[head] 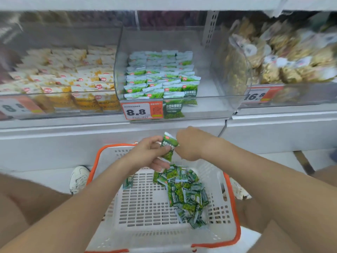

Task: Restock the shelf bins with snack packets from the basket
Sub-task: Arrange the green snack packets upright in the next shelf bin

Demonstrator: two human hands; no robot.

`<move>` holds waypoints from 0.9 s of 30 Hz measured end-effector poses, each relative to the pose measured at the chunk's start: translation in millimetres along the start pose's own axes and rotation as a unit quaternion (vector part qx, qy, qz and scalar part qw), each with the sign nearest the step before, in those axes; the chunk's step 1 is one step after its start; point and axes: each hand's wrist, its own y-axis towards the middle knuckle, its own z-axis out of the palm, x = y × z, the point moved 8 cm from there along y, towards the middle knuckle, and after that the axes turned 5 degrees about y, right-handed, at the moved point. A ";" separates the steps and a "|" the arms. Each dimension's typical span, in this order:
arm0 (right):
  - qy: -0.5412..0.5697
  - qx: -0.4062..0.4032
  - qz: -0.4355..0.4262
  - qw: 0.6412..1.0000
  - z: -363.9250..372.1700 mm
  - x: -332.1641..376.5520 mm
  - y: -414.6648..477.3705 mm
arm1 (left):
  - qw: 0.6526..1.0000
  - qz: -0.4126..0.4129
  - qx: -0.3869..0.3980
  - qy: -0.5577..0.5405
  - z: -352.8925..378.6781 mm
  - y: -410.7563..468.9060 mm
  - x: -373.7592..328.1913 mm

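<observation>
Bare forearms reach forward over a white basket (231, 194) with an orange rim, set low in front of the shelf. The left hand (149, 152) has its fingers and thumb curled round a small bunch of green packets (168, 148), held above the basket's far edge. The right hand (189, 143) sits just beside that bunch with its back to the camera. Its fingers are hidden, so I cannot tell whether it grips anything.

Below, a loose pile of the same packets (184, 194) lies in the right half of the basket. A white shoe (79, 179) shows to its left.

Up on the shelf, the middle clear bin (209, 99) holds neat rows of green packets (160, 77) on its left side. The front ones carry Chinese characters and the words "Green Peas". Its price tag (141, 111) reads 8.8. The left bin has yellow-and-white packets (69, 83). The right bin has blurred tan bags (291, 57) and a tag (259, 95) reading 16.8.
</observation>
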 end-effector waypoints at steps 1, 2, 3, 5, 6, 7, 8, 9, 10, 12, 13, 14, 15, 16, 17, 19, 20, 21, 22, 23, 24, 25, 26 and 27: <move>0.031 -0.017 0.001 0.999 -9.7 -5.4 -3.4 | 1.000 0.016 0.006 0.025 1.1 -6.4 -16.4; 0.062 -0.042 -0.001 0.997 -21.3 -8.9 -8.5 | 0.998 0.033 0.006 0.059 1.6 -11.6 -31.4; 0.092 -0.071 0.002 0.993 -34.0 -12.4 -15.0 | 0.995 0.051 0.006 0.081 2.1 -16.3 -45.9; 0.138 -0.124 0.007 0.983 -55.4 -18.1 -27.7 | 0.990 0.083 0.018 0.116 6.4 -23.5 -73.3; 0.149 -0.144 0.005 0.978 -64.5 -18.8 -34.1 | 0.986 0.097 0.029 0.133 9.4 -27.0 -86.0; 0.160 -0.162 -0.001 0.974 -72.6 -18.6 -40.2 | 0.982 0.107 0.041 0.148 12.6 -30.0 -96.9; 0.169 -0.180 -0.007 0.969 -80.0 -18.6 -46.0 | 0.979 0.112 0.052 0.162 14.8 -32.7 -105.9; 0.177 -0.196 -0.011 0.965 -86.4 -19.2 -50.7 | 0.976 0.116 0.056 0.173 16.0 -35.1 -113.3; 0.180 -0.208 -0.014 0.961 -91.7 -19.7 -54.6 | 0.973 0.120 0.056 0.186 15.8 -37.8 -119.9; 0.189 -0.229 -0.014 0.955 -100.2 -20.9 -60.7 | 0.970 0.126 0.043 0.201 13.3 -43.3 -131.6; 0.200 -0.234 -0.016 0.951 -103.5 -21.4 -62.6 | 0.970 0.135 0.032 0.199 11.3 -46.0 -137.9; 0.217 -0.232 -0.021 0.948 -107.1 -20.8 -65.8 | 0.970 0.143 0.022 0.198 10.2 -49.6 -144.5; 0.239 -0.224 -0.026 0.944 -110.4 -20.7 -67.9 | 0.968 0.152 0.010 0.198 9.2 -53.4 -152.1; 0.261 -0.213 -0.033 0.941 -114.3 -20.6 -70.1 | 0.965 0.163 -0.002 0.207 7.8 -56.9 -160.5; 0.278 -0.210 -0.035 0.937 -118.7 -22.6 -71.6 | 0.959 0.175 -0.021 0.223 6.2 -60.2 -169.3; 0.297 -0.244 -0.028 0.923 -135.7 -32.7 -75.1 | 0.927 0.212 -0.086 0.297 -0.1 -64.4 -191.6; 0.297 -0.275 -0.020 0.914 -145.5 -40.8 -74.9 | 0.899 0.237 -0.135 0.343 -6.7 -64.4 -202.3; 0.292 -0.314 -0.013 0.904 -155.6 -49.6 -74.3 | 0.862 0.264 -0.190 0.389 -14.1 -64.3 -212.5; 0.279 -0.356 -0.007 0.892 -164.9 -57.6 -73.8 | 0.822 0.287 -0.235 0.432 -20.5 -63.0 -221.1; 0.253 -0.395 -0.004 0.883 -172.5 -63.8 -72.4 | 0.789 0.302 -0.263 0.466 -25.4 -60.1 -226.7; 0.211 -0.421 -0.002 0.882 -178.0 -67.3 -69.5 | 0.768 0.312 -0.273 0.489 -29.0 -56.2 -229.1; 0.160 -0.425 0.004 0.891 -179.2 -69.7 -62.5 | 0.754 0.317 -0.271 0.507 -31.1 -51.6 -227.9; 0.112 -0.409 0.012 0.905 -178.0 -69.9 -54.5 | 0.741 0.317 -0.264 0.530 -32.1 -46.4 -223.9; 0.083 -0.379 0.021 0.921 -174.4 -70.6 -44.0 | 0.728 0.304 -0.256 0.559 -33.1 -40.1 -216.7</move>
